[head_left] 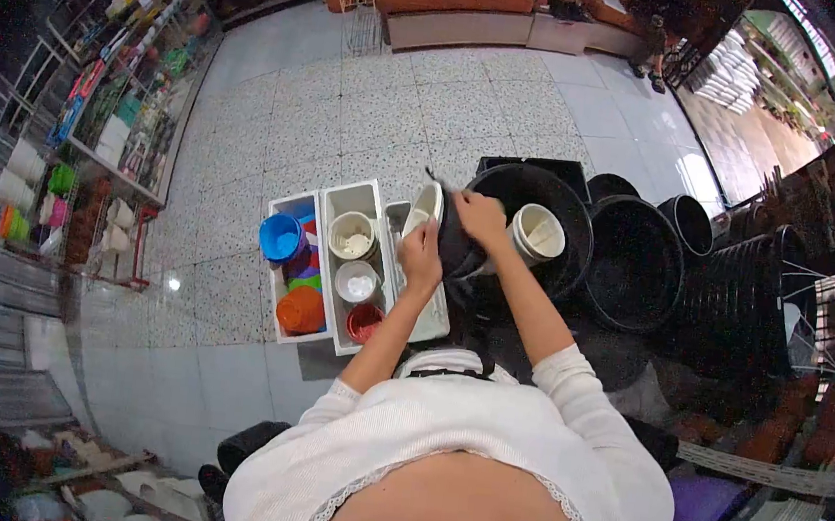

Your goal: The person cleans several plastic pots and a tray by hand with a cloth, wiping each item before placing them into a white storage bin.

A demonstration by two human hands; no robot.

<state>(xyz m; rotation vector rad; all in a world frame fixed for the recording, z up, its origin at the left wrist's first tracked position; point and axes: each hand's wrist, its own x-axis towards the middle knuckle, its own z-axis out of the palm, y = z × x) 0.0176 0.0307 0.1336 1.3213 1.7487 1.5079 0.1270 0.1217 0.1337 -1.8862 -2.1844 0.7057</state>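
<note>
My left hand [421,258] is closed round the edge of a white plant pot [427,207], held tilted on its side in front of me. Close to its right is my right hand [482,219], fingers curled. A thin dark blurred thing [437,178] sticks out beyond those fingers; its kind I cannot make out. A black pot [455,239] shows between the two hands, partly hidden by them. Beneath my left forearm lies a long white planter box [431,324]. Right of my right hand, a stack of white pots [539,234] rests in a large black tub [570,265].
On the left, one white box [274,237] holds blue and orange pots; another white box [326,252] holds white and red pots. More black tubs [635,266] stand right. Shelves of goods [114,121] line the left wall. A person's feet [650,77] show by the doorway.
</note>
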